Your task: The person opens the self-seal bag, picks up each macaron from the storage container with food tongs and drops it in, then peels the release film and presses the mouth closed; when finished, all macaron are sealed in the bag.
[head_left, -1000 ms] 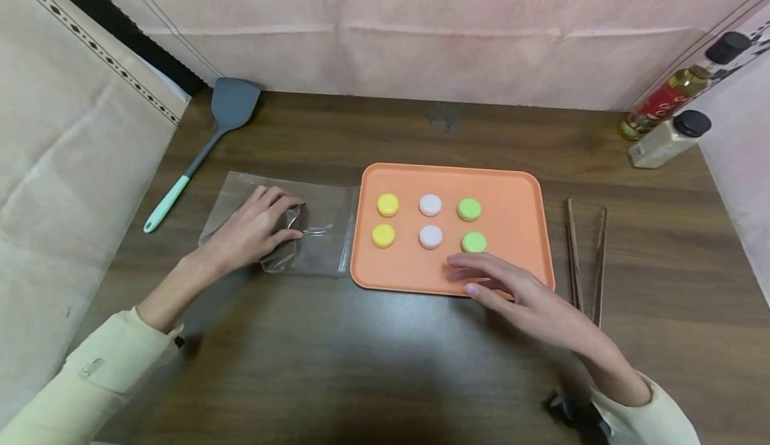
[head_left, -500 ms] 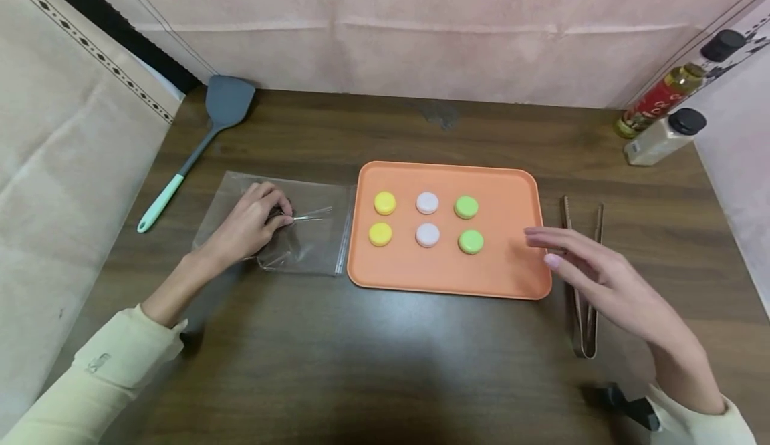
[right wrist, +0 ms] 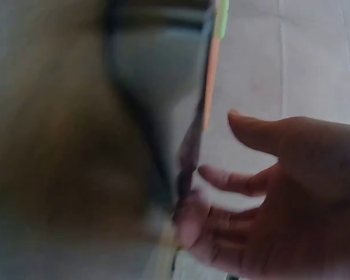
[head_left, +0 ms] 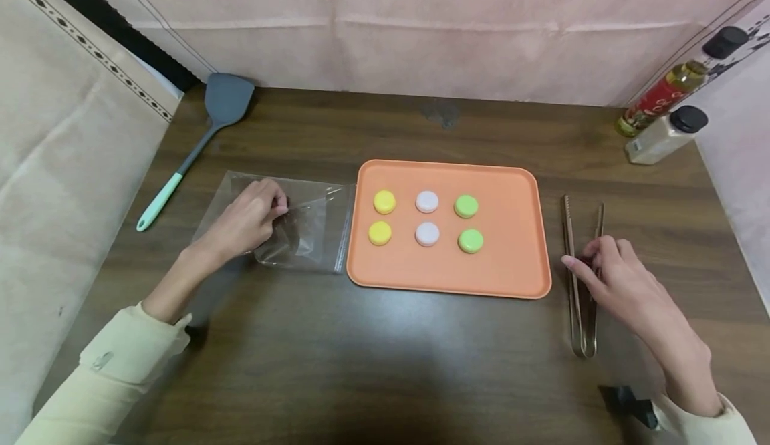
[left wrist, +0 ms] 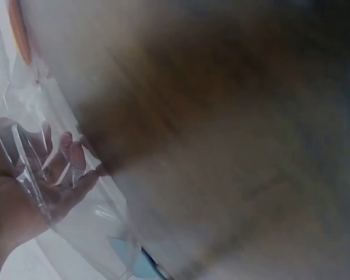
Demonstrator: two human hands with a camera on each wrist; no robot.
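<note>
A clear plastic zip bag (head_left: 313, 231) lies flat left of the orange tray (head_left: 505, 278). My left hand (head_left: 240, 221) is over it with curled fingers, pinching its film; in the left wrist view the crinkled film overlaps the fingers. My right hand (head_left: 644, 305) is at the metal tongs (head_left: 577, 325), which lie with their tips pointing away from me. The thumb is at the left arm of the tongs and the fingers at the right arm, spread apart. On the tray sit pairs of yellow discs (head_left: 379, 233), white discs (head_left: 427, 234) and green discs (head_left: 470, 240).
At the left lies a spatula (head_left: 225, 101) with a grey head and a mint handle. A bottle with a red label (head_left: 658, 101) and a black-capped jar (head_left: 658, 141) stand at the back right. A pale cloth (head_left: 421, 37) hangs behind the table.
My right hand has moved right from over the tray's front edge, then come down at the tongs. The left hand has shifted slightly left with the film bunching differently under it.
</note>
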